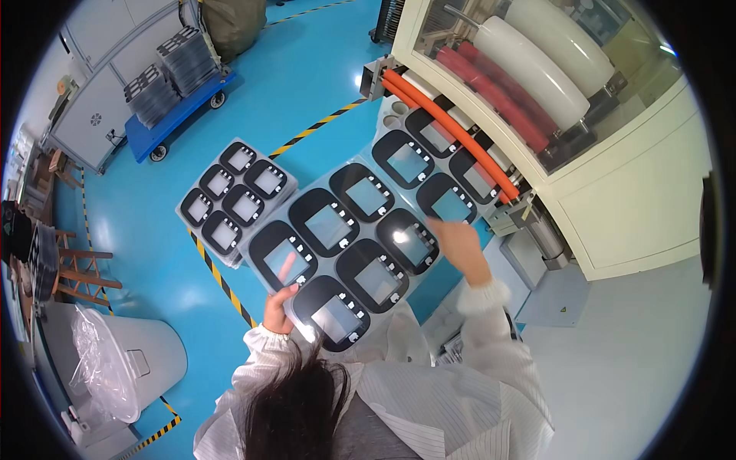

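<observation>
The cream machine (636, 211) fills the right side, its orange roller (452, 132) slanting along the front, and the clear sheet (346, 248) lies between that roller and the person's body. The sheet's long axis runs from the left hand (278, 308) up and rightward to the roller, so nearly the whole sheet extends beyond this grip, on the machine side. More dark-framed pieces lie between its far short edge and the roller; whether they belong to a separate sheet is hard to tell. A smaller-looking stack of similar sheets (237, 201) sits just beside the long left edge. Whatever bears the clear sheet is hidden. The left hand's grip is narrow, pinched on the near short edge, between the two nearest panels. The right hand (460, 247), at the right long edge near the far corner, is the one nearer the roller; it is blurred, and I cannot tell whether its grip is closed or touching. The sheet looks thin and glossy, with six black frames (372, 275) in two rows of three, rounded at the corners, each round a pale bluish window with small white marks down one side.
</observation>
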The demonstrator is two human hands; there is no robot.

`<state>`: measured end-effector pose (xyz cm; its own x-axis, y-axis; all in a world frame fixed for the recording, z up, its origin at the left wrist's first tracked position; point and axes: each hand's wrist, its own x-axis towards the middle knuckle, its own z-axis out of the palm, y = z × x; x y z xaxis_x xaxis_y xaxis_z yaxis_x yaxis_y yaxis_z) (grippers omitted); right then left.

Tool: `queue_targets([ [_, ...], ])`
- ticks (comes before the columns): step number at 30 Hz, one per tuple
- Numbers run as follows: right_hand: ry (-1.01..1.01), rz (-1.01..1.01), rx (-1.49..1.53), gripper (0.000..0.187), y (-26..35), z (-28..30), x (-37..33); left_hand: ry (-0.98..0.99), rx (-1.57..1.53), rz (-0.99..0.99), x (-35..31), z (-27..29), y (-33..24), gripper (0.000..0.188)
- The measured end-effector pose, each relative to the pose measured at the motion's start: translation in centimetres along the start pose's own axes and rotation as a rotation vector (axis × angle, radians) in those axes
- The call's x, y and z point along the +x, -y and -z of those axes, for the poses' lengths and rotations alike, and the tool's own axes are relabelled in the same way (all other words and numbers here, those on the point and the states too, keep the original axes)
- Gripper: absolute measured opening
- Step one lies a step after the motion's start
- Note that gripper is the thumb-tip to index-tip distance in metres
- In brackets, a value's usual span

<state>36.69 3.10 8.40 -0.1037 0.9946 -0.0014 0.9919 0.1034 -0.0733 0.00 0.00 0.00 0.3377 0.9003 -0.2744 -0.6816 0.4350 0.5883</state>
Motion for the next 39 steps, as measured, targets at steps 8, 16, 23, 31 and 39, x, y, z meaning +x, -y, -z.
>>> queue_targets([
  [8,0.085,-0.550,0.656,0.020,-4.4,1.8,-15.3,0.024,-0.144,0.109,2.3,-0.5,0.9,0.073],
  [16,-0.059,-0.479,0.929,0.020,-3.1,2.1,-15.8,0.184,-0.129,0.220,13.4,-5.6,7.2,0.053],
  [23,-0.064,-0.499,0.963,0.020,-3.0,2.2,-16.3,0.153,-0.041,0.243,17.7,-7.8,9.2,0.026],
  [31,-0.047,-0.493,0.980,0.021,-2.5,2.4,-15.7,0.109,-0.029,0.204,16.9,-7.4,9.1,0.025],
  [39,-0.074,-0.409,1.020,0.019,-0.2,2.0,-14.0,0.189,-0.141,0.168,13.3,-5.6,7.2,0.026],
])
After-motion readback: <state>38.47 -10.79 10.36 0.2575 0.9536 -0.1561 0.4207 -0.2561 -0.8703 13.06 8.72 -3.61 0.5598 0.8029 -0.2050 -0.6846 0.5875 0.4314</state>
